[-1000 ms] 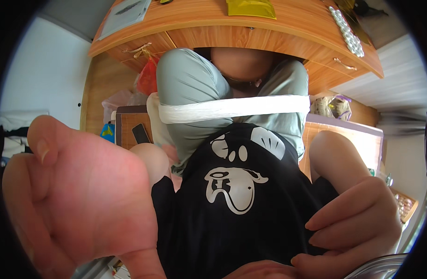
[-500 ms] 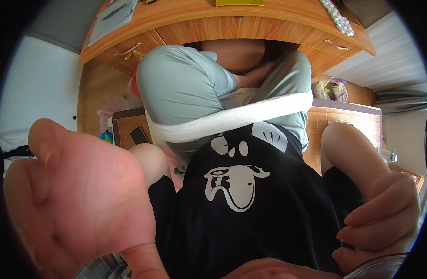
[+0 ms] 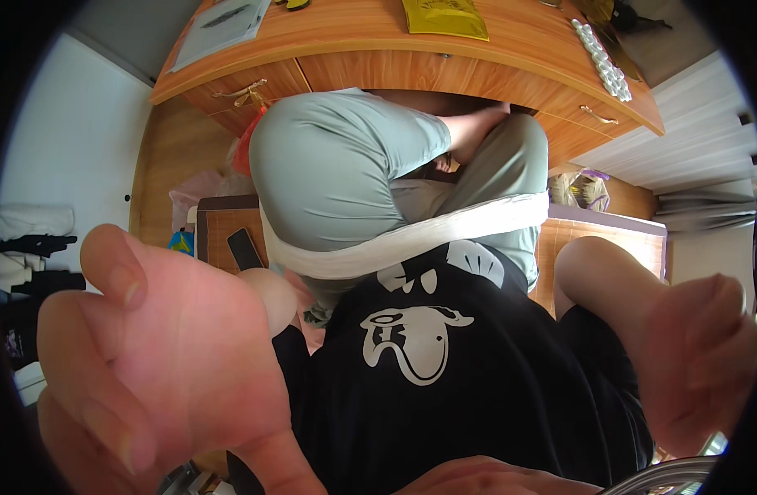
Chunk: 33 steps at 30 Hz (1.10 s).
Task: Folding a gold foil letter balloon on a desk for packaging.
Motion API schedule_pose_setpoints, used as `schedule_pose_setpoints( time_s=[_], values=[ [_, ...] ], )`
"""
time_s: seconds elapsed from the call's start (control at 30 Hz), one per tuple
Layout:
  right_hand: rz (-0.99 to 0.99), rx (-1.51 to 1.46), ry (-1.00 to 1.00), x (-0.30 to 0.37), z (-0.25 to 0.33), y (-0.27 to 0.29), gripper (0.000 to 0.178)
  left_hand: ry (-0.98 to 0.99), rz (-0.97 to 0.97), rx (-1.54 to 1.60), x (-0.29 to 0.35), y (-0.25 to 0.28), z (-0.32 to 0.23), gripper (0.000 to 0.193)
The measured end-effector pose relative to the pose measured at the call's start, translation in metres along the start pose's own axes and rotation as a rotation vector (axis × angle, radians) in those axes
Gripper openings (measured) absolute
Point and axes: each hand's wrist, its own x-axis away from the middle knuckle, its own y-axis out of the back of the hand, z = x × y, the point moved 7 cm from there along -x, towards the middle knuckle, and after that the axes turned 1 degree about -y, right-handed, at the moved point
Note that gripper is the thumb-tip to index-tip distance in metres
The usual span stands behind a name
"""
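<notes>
My left hand (image 3: 189, 355) is raised close to the view at the lower left, palm showing. Its fingers are loosely bent and apart, and nothing lies in them. At the right edge is my right hand (image 3: 696, 363), slightly blurred, with a bare palm and loosely bent fingers; I see nothing held. Below it, the curved edge of a shiny grey object (image 3: 663, 474) shows, too cut off to name. Between the hands are my black printed T-shirt (image 3: 469, 388) and my crossed legs in pale green trousers (image 3: 329, 173). A white waistband (image 3: 428, 235) runs across my lap.
A wooden desk (image 3: 354, 70) with drawers stands ahead. On it lie a yellow packet (image 3: 446, 18), a paper sheet (image 3: 222, 31) and a white beaded strip (image 3: 601, 62). A dark phone (image 3: 245, 250) rests on the mat beside my left knee. Bags (image 3: 580, 188) sit at right.
My left hand has shifted slightly right and its fingers show more. The right hand has turned, showing more palm. The desk and my lap appear slightly lower in view.
</notes>
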Motion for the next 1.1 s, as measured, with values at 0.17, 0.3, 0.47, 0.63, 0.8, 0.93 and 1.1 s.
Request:
schedule_pose_setpoints(
  time_s=[0.17,0.3,0.47,0.63,0.8,0.93,1.1],
  values=[
    [-0.034,0.073,-0.142,0.014,-0.008,0.017,0.041,-0.025,0.127,0.393,-0.002,-0.018,0.009,0.081],
    [-0.07,0.162,-0.254,0.012,-0.012,0.037,0.044,0.153,0.377,0.125,-0.001,-0.024,0.026,0.085],
    [0.167,0.346,-0.358,0.013,-0.049,0.056,0.023,0.24,0.406,0.02,0.019,-0.018,0.058,0.052],
    [0.138,-0.217,-0.521,0.058,-0.073,0.103,0.035,0.546,0.659,-0.073,0.058,-0.043,0.16,0.051],
    [0.041,0.077,-0.87,0.1,-0.113,0.121,0.015,0.86,0.641,-0.169,0.112,-0.037,0.261,0.03],
    [0.452,0.356,-1.329,0.16,-0.193,0.129,0.079,0.698,1.028,-0.429,0.137,-0.072,0.315,0.068],
    [0.736,0.694,-1.21,0.186,-0.284,0.142,0.096,0.647,1.33,-0.623,0.169,-0.103,0.348,0.112]
  ],
)
